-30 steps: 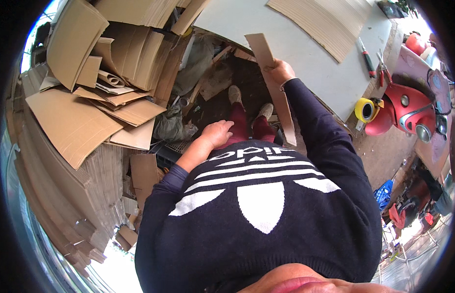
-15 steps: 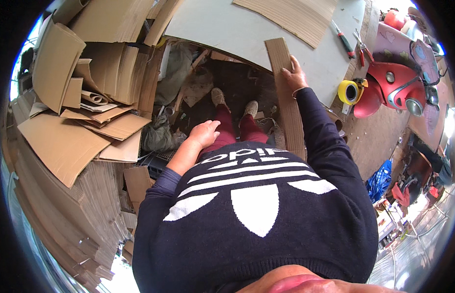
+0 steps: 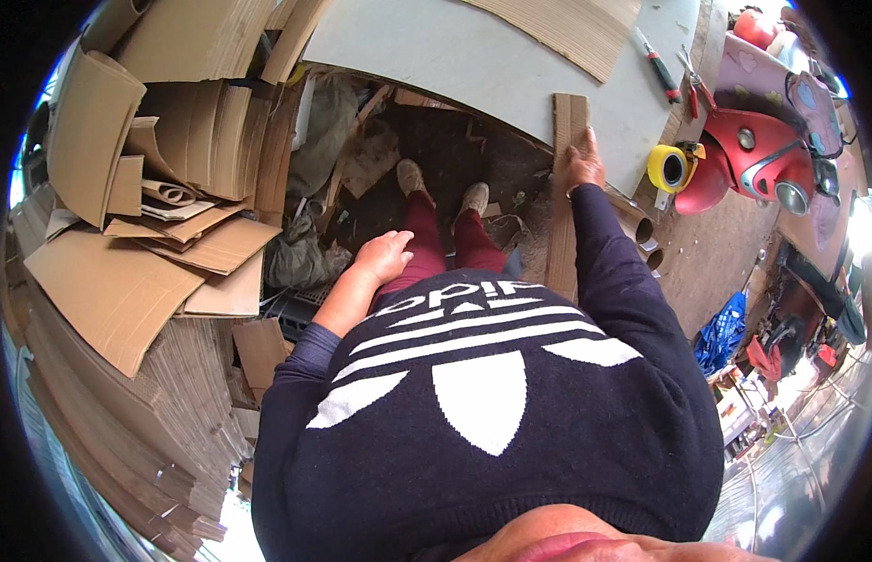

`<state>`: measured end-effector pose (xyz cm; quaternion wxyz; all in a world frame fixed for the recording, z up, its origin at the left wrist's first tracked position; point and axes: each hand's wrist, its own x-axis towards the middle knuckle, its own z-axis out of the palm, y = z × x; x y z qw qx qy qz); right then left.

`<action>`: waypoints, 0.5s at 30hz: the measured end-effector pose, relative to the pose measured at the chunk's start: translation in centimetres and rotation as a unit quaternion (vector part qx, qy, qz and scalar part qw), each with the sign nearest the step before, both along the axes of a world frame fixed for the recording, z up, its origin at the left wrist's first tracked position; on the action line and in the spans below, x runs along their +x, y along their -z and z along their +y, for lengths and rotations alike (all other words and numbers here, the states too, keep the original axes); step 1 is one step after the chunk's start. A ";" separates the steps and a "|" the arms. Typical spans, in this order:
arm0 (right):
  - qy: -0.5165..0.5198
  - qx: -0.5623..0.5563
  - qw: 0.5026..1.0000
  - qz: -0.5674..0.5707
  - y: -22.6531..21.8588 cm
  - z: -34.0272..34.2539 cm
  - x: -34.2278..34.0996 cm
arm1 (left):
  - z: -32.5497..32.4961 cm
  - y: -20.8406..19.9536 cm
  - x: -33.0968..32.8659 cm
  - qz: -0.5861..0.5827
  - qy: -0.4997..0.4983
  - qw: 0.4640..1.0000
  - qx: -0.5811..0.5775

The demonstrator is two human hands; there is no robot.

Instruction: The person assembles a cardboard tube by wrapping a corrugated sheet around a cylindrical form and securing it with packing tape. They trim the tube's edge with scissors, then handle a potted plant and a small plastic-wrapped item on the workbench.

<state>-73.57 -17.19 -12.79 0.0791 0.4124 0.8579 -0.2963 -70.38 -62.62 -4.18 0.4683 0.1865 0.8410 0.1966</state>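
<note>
My right hand (image 3: 586,167) grips the edge of a long, narrow strip of brown corrugated cardboard (image 3: 563,201). The strip stands nearly lengthwise beside my right forearm, its far end overlapping the front edge of the white tabletop (image 3: 399,37) and its near end hidden behind my sweater. My left hand (image 3: 384,258) hangs in front of my left thigh, empty, fingers loosely stretched out. On the tabletop lies a larger corrugated cardboard sheet (image 3: 567,33). A black-and-red knife-like tool (image 3: 661,73) rests to its right.
Cardboard sheets (image 3: 108,281) are piled on the left, with more stacked upright behind. At the right are red-handled pliers (image 3: 700,84), a yellow tape roll (image 3: 668,169), a red scooter-like vehicle (image 3: 759,155) and cardboard tubes (image 3: 642,229). A blue bag (image 3: 722,332) lies lower right.
My right hand has drawn the cardboard strip toward me and to the right. The strip now stands straighter, with its far end nearer the table's front edge. The left hand has barely moved.
</note>
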 end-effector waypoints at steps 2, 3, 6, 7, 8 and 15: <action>-0.050 0.020 0.998 -0.040 0.0 -2.2 -1.9 | -0.6 0.2 0.0 -0.001 -0.009 1.000 -0.002; -0.061 0.047 0.995 -0.057 -0.2 -3.4 -3.0 | -0.9 0.3 0.1 -0.004 -0.015 1.000 -0.005; -0.095 0.070 0.988 -0.098 -1.6 -5.7 -6.0 | -1.8 0.7 0.1 -0.008 -0.037 0.999 -0.007; -0.115 0.079 0.984 -0.107 -1.9 -6.6 -7.2 | -2.0 0.8 0.1 -0.012 -0.046 0.999 -0.007; -0.137 0.089 0.980 -0.115 -2.2 -7.7 -8.3 | -2.3 0.9 0.1 -0.012 -0.049 0.999 -0.011; -0.299 0.035 0.945 -0.130 -2.5 -18.0 -14.6 | -3.5 0.7 0.2 -0.025 -0.079 0.996 -0.032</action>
